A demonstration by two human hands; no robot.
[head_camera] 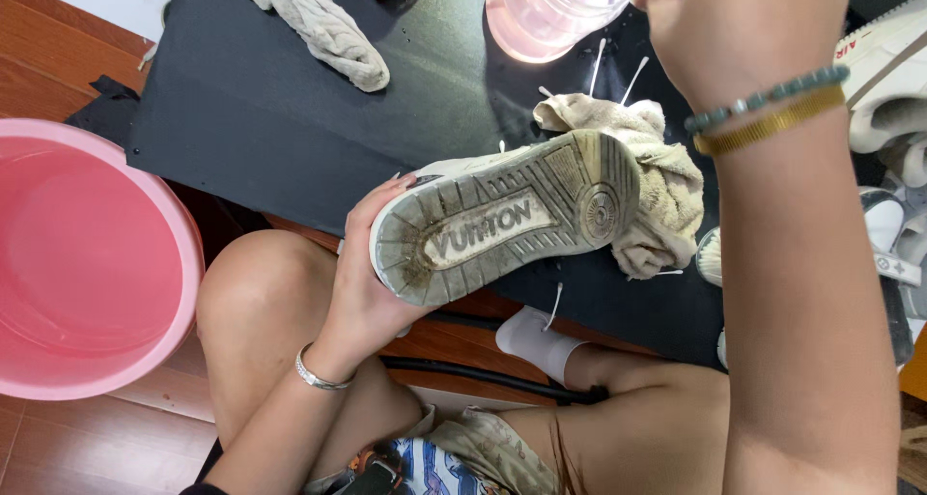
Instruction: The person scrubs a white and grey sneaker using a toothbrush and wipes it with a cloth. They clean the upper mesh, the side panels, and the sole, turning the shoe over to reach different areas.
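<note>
The biggest thing I see is the black mat [290, 109] spread over the upper middle of the frame, lying on a wooden floor [48, 60] that shows at the left edge and along the bottom. Next in size is the pink basin [87, 263] at the left edge, round and resting on that floor, well apart from both hands. In the center of the frame I have the sneaker [507, 215], turned sole-up so its dirty grey tread faces me; its toe end rests on a crumpled beige towel [666, 181] lying on the mat just right of center. My left hand [372, 278] grasps the heel end, fingers curled around the back edge of the sole, a silver bracelet at the wrist. My right hand [734, 22] is raised at the upper right, close to the camera, with two bead bracelets on the wrist; its fingers seem closed around something light-colored at the top edge, but I cannot tell what it is. Beside it, at the top of the frame, stands a pink cup [550, 12]. A second rag [319, 22] lies at the upper left of the mat. Smallest are the cotton swabs [597, 65] scattered on the mat around the towel.
</note>
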